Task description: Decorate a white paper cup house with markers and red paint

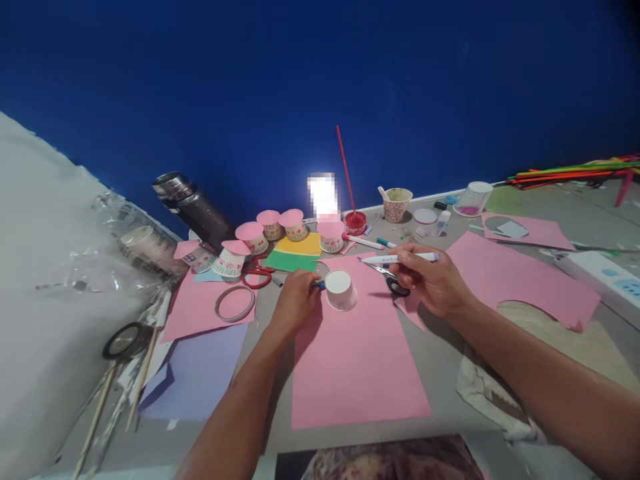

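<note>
A small white paper cup stands upside down on a long sheet of pink paper. Beside it on the left, my left hand is closed around a small dark-blue marker cap, close to the cup's side. My right hand grips a slim white marker nearly level, its uncapped tip pointing left, above the pink sheet and right of the cup. Under that hand lies a pair of scissors with black handles, partly hidden.
Several decorated cups with pink paper tops stand at the back left, near a dark flask, red-handled scissors and a tape roll. A patterned cup, glue stick and power strip are right.
</note>
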`<state>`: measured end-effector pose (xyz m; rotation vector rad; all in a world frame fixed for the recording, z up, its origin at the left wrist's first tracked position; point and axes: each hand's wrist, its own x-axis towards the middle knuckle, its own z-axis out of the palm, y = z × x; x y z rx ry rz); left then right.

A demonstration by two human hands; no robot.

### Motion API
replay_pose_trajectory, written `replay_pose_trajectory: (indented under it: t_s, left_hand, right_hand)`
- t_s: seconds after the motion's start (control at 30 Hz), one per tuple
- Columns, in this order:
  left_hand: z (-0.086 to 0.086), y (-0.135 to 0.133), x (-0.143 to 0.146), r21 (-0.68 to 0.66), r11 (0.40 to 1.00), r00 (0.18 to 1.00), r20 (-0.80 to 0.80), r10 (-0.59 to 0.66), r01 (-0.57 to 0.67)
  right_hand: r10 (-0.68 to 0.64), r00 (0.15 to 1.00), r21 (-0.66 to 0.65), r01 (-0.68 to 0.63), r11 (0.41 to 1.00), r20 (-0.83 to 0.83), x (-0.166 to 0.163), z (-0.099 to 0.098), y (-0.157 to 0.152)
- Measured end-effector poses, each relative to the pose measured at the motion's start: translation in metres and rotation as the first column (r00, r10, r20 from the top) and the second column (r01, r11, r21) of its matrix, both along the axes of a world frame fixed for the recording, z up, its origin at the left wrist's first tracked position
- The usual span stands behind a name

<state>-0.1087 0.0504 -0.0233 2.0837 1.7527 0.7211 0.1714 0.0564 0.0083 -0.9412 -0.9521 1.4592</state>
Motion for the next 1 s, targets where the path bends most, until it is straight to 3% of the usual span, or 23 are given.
replay_pose_trajectory:
  t_s: [0.1, 0.2, 0.4, 0.5, 0.6, 0.73, 0.83, 0.93, 1.0]
  left_hand:
    - [0.007, -0.005, -0.002, -0.001, 0.996, 0.993, 0.086, -0.083, 0.084]
    - [0.016, -0.012, 0.004, -0.101, 0.977, 0.941, 0.306, -0.148, 0.186]
    - [0.014, -0.018, 0.028, -0.157, 0.981, 0.912, 0.409, -0.040, 0.114]
    - [0.011, -0.017, 0.030, -0.166, 0.980, 0.858, 0.514, -0.007, 0.107]
    - [0.009, -0.016, 0.028, -0.203, 0.955, 0.680, 0.734, 0.001, 0.218]
    - [0.010, -0.018, 0.031, -0.284, 0.879, 0.385, 0.914, 0.128, 0.382]
    - [0.011, -0.019, 0.034, -0.311, 0.842, 0.282, 0.939, 0.199, 0.441]
    - [0.010, -0.019, 0.035, -0.318, 0.855, 0.303, 0.932, 0.201, 0.411]
    - [0.008, -0.019, 0.036, -0.296, 0.899, 0.432, 0.891, 0.137, 0.324]
  right_hand:
    - [0.004, 1.000, -0.003, -0.003, 1.000, 0.004, 0.001, -0.002, 0.001]
    - [0.009, 1.000, -0.017, -0.009, 1.000, 0.011, 0.003, -0.004, 0.002]
    - [-0.014, 1.000, -0.040, 0.014, 0.999, 0.005, 0.003, -0.006, 0.006]
    - [-0.018, 1.000, -0.039, 0.018, 0.999, 0.003, 0.002, -0.005, 0.005]
    - [-0.020, 1.000, 0.023, 0.020, 1.000, 0.016, 0.002, -0.004, 0.001]
    - [-0.030, 0.991, 0.141, 0.011, 0.990, 0.133, 0.003, -0.005, -0.011]
    - [-0.043, 0.975, 0.176, 0.005, 0.984, 0.218, 0.002, -0.005, -0.018]
    - [-0.078, 0.968, 0.177, 0.036, 0.984, 0.238, 0.001, -0.002, -0.019]
    - [-0.091, 0.969, 0.171, 0.052, 0.984, 0.228, 0.000, -0.001, -0.018]
